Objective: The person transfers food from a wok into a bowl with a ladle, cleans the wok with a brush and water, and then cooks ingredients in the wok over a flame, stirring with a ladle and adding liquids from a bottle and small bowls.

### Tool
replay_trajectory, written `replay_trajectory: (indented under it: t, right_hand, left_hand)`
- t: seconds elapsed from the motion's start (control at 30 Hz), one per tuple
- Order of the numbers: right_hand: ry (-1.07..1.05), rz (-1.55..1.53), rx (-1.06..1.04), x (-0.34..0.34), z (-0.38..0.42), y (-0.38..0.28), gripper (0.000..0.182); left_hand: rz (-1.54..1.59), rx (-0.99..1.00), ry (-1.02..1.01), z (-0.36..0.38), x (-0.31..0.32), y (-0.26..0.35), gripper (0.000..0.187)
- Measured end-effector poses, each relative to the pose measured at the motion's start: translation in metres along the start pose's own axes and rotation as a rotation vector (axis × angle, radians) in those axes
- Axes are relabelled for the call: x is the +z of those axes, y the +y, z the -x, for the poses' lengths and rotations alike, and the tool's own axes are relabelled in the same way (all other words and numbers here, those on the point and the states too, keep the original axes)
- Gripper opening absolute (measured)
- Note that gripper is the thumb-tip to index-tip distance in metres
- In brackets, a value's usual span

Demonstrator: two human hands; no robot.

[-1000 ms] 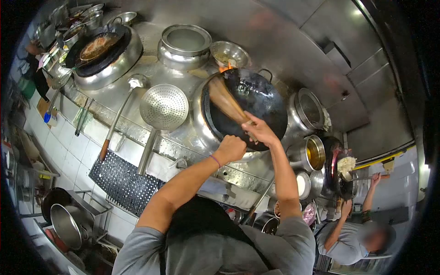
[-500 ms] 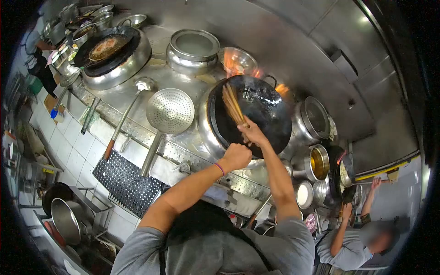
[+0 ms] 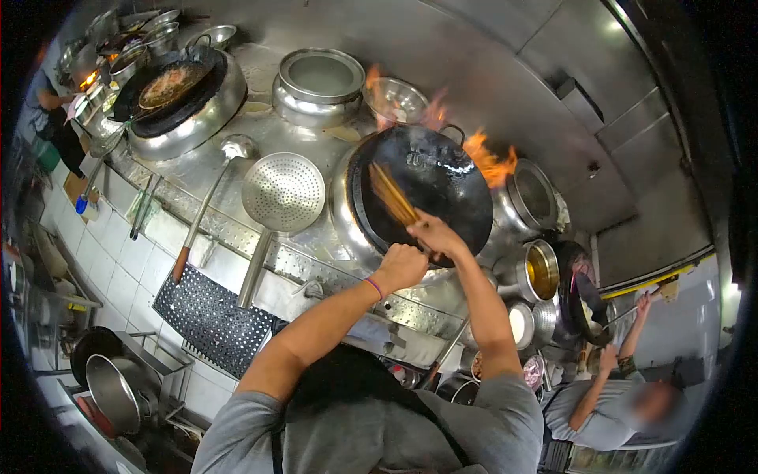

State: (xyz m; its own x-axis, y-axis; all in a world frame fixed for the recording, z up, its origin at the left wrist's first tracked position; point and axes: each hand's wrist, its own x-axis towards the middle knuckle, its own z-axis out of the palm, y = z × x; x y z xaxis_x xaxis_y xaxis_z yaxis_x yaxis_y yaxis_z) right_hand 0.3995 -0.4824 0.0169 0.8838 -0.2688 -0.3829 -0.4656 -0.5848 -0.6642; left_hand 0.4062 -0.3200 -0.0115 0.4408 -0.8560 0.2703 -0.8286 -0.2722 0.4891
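Note:
A black wok (image 3: 442,182) sits tilted over a round steel burner ring, with flames showing along its far side. My right hand (image 3: 433,235) is closed around a bamboo wok brush (image 3: 392,194), its bristle end over the inside of the wok. My left hand (image 3: 403,266) is a fist at the wok's near rim, closed on the wok there; the part inside the fingers is hidden. A loop handle (image 3: 455,131) stands at the wok's far edge.
Flames (image 3: 489,160) rise behind the wok. Left of it lie a perforated strainer (image 3: 283,192) and a ladle (image 3: 238,147). Steel pots (image 3: 321,77) line the back, and a pot of yellow liquid (image 3: 542,271) stands right. Another person (image 3: 592,411) works at far right.
The brush has swung down and left inside the wok, still in my right hand. Flames at the right have grown. The view has shifted slightly, and the co-worker's hands at right have moved.

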Motion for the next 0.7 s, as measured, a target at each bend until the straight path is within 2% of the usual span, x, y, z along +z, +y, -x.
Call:
replay_trajectory:
  t: [0.03, 0.07, 0.13, 0.2, 0.23, 0.3, 0.33, 0.37, 0.4, 0.43, 0.47, 0.53, 0.6, 0.67, 0.7]
  right_hand:
    - [-0.169, -0.09, 0.117, -0.017, 0.027, -0.017, 0.07]
    - [-0.17, -0.091, 0.12, -0.033, 0.031, -0.016, 0.07]
    - [-0.204, 0.216, 0.314, -0.071, 0.041, -0.002, 0.065]
    - [0.291, 0.55, 0.122, -0.096, 0.008, 0.101, 0.047]
    - [0.295, 0.551, 0.134, -0.089, 0.018, 0.089, 0.047]
    - [0.886, 0.712, 0.318, -0.064, 0.032, 0.04, 0.037]
    - [0.607, 0.663, 0.302, -0.064, 0.025, 0.047, 0.033]
    - [0.333, 0.627, 0.258, -0.055, 0.029, 0.03, 0.04]
    - [0.217, 0.632, 0.236, -0.039, 0.026, 0.027, 0.051]
    - [0.082, 0.353, 0.24, -0.025, 0.055, -0.024, 0.057]
    - [0.105, 0.315, 0.096, -0.01, 0.038, 0.005, 0.061]
    - [-0.074, 0.075, 0.286, -0.024, 0.056, -0.041, 0.062]
    - [-0.037, 0.226, 0.368, -0.047, 0.037, -0.028, 0.058]
    - [0.494, 0.679, 0.374, -0.052, -0.006, 0.035, 0.051]
    - [0.68, 0.639, 0.375, -0.05, -0.011, 0.039, 0.047]
  left_hand:
    - [0.001, -0.003, 0.007, -0.003, -0.001, -0.002, 0.027]
    - [-0.006, 0.003, 0.004, -0.004, 0.001, -0.003, 0.028]
    - [-0.004, 0.031, -0.021, 0.001, 0.004, 0.0, 0.028]
    - [-0.012, 0.014, -0.003, -0.001, 0.002, -0.001, 0.028]
    - [-0.029, -0.009, -0.024, 0.0, -0.002, 0.002, 0.029]
    - [-0.032, -0.01, -0.035, -0.002, 0.002, 0.0, 0.029]
    - [-0.04, -0.015, -0.05, -0.002, 0.003, 0.0, 0.029]
    - [-0.034, 0.003, -0.069, 0.002, 0.004, 0.002, 0.029]
    - [-0.036, -0.002, -0.067, 0.001, 0.004, 0.001, 0.03]
    - [-0.041, -0.011, -0.059, -0.002, 0.001, 0.0, 0.03]
    - [-0.039, -0.002, -0.067, -0.003, 0.0, 0.001, 0.03]
    - [-0.027, -0.018, -0.066, -0.002, -0.001, 0.0, 0.03]
    - [-0.031, 0.001, -0.035, -0.001, 0.002, 0.0, 0.028]
    - [-0.048, 0.004, 0.021, 0.0, 0.002, 0.0, 0.026]
    - [-0.051, 0.015, 0.019, 0.0, 0.002, 0.0, 0.023]
